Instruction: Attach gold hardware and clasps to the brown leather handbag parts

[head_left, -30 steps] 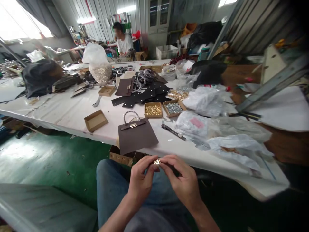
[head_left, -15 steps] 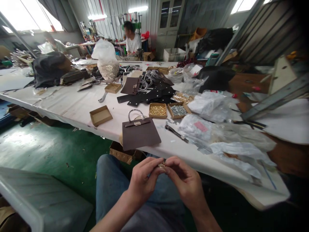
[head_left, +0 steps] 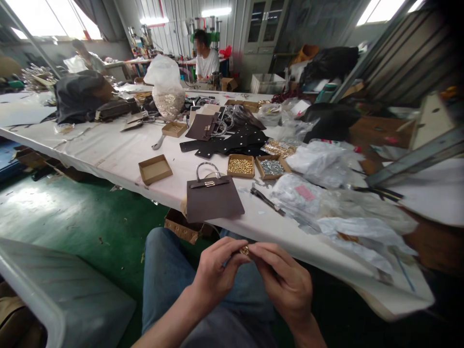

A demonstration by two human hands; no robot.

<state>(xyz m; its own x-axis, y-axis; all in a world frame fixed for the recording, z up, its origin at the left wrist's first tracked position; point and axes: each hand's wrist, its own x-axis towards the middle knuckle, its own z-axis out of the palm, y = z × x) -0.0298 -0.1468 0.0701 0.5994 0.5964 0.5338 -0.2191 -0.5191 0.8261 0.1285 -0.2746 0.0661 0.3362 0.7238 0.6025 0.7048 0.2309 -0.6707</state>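
- One small gold metal fitting (head_left: 244, 250) is pinched in the air between my hands, above my lap; its exact shape is too small to tell.
- My left hand (head_left: 216, 276) is closed, its fingertips gripping the fitting from the left.
- My right hand (head_left: 283, 281) is closed too, gripping it from the right.
- My blue jeans (head_left: 161, 256) lie just below both hands.
- On the near edge of the white-covered surface (head_left: 116, 162), straight ahead, lies a dark brown leather bag panel (head_left: 213, 205) with a loop handle and gold clasp.
- Just beyond it sit a cardboard tray of gold studs (head_left: 240, 166) and one of silver hardware (head_left: 271, 167).
- Right of the panel lies a metal-jawed hand tool (head_left: 266, 200), beside heaped plastic bags (head_left: 304, 193).
- At the far end, a person in a white shirt (head_left: 206, 63) sits at a machine.
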